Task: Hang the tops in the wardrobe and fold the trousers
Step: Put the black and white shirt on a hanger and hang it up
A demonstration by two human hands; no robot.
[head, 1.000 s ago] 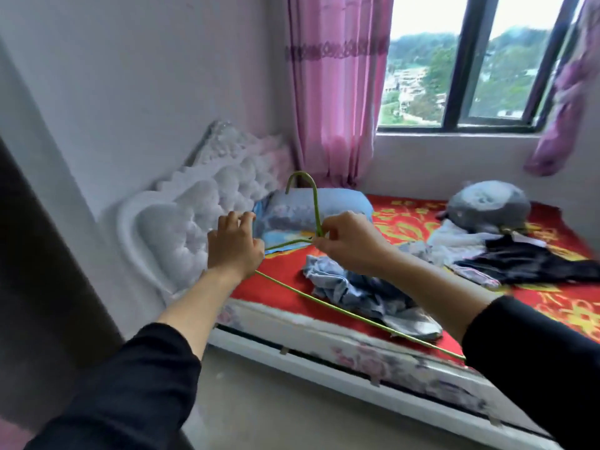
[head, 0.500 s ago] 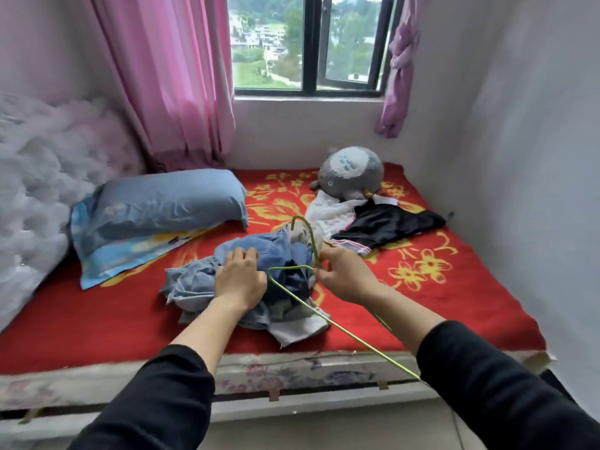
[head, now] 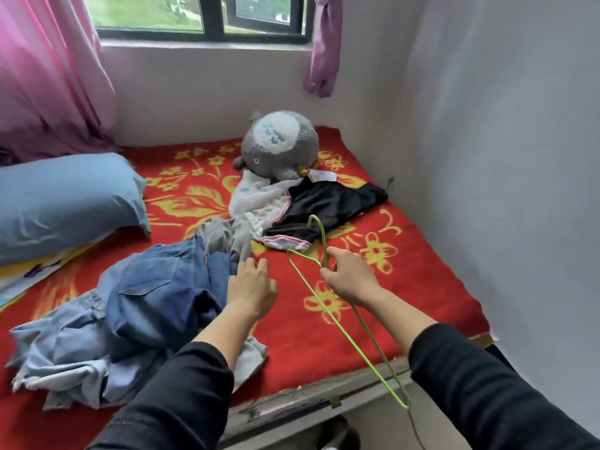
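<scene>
A thin green wire hanger (head: 341,323) is pinched near its hook by my right hand (head: 349,279), held above the red bed cover. My left hand (head: 251,287) hovers with relaxed fingers at the right edge of a heap of blue jeans (head: 162,287) and pale blue garments (head: 65,355), holding nothing. A grey garment (head: 227,237) lies at the top of the heap. Farther back, a black and white top (head: 311,209) lies spread on the bed.
A grey plush toy (head: 281,144) sits at the back of the bed (head: 292,336). A blue pillow (head: 65,199) lies at the left. Pink curtains (head: 48,76) hang at the left, a window behind, and a white wall (head: 503,157) bounds the right side.
The view has turned right and down over the bed. My left hand has let go of the hanger and moved onto the jeans heap; the right hand still holds the hanger.
</scene>
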